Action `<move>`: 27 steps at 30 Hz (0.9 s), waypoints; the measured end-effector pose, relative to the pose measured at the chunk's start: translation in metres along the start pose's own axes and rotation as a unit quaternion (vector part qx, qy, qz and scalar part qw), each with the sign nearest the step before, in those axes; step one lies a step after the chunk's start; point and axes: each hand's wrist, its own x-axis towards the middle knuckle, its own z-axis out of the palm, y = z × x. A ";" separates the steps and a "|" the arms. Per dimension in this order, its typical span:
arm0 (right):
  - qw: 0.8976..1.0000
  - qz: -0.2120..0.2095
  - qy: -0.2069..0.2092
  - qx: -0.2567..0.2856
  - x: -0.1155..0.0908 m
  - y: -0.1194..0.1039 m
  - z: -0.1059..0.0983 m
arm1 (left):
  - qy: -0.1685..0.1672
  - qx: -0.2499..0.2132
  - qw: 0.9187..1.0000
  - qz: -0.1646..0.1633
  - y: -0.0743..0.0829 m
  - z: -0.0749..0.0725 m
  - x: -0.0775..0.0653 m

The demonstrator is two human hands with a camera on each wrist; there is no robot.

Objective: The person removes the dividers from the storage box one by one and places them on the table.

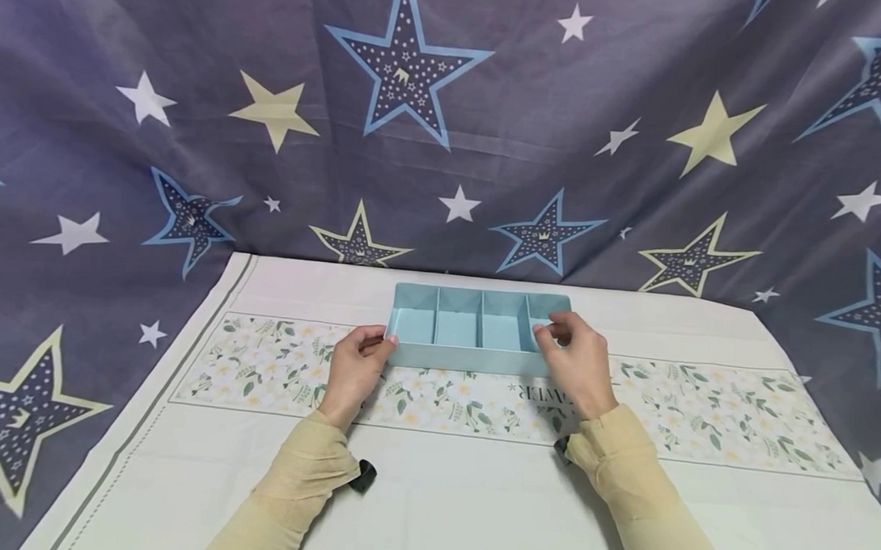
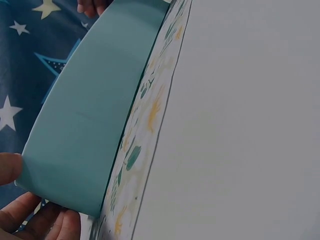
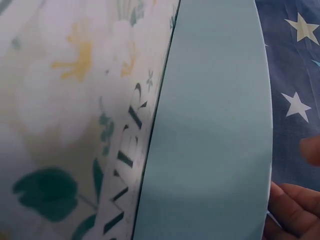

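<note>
A light blue divided box (image 1: 474, 359), with several open compartments in a row, sits on the white cloth. Its near wall fills much of both wrist views. My left hand (image 1: 357, 369) pinches the box's left end at the near corner, thumb (image 2: 9, 168) at the rim and fingers (image 2: 42, 215) under the end. My right hand (image 1: 577, 362) hovers over the rightmost compartment and partly hides it. Its thumb (image 3: 311, 150) stands apart from the bent fingers (image 3: 295, 212), which lie close beyond the rim, with nothing visible between them.
A white tablecloth (image 1: 447, 502) with a floral band (image 1: 277, 366) covers the table. Behind it hangs a dark curtain (image 1: 488, 171) patterned with stars. Dark straps (image 1: 363, 476) show at the sleeve cuffs.
</note>
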 end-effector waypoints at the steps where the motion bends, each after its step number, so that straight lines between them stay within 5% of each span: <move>1: 1.000 0.000 -0.002 -0.004 0.000 -0.001 0.000 | 0.000 0.001 1.000 -0.001 0.000 0.000 0.000; 27: 0.997 0.000 -0.027 -0.070 0.013 -0.010 0.010 | 0.003 0.017 1.000 -0.003 -0.003 0.002 -0.001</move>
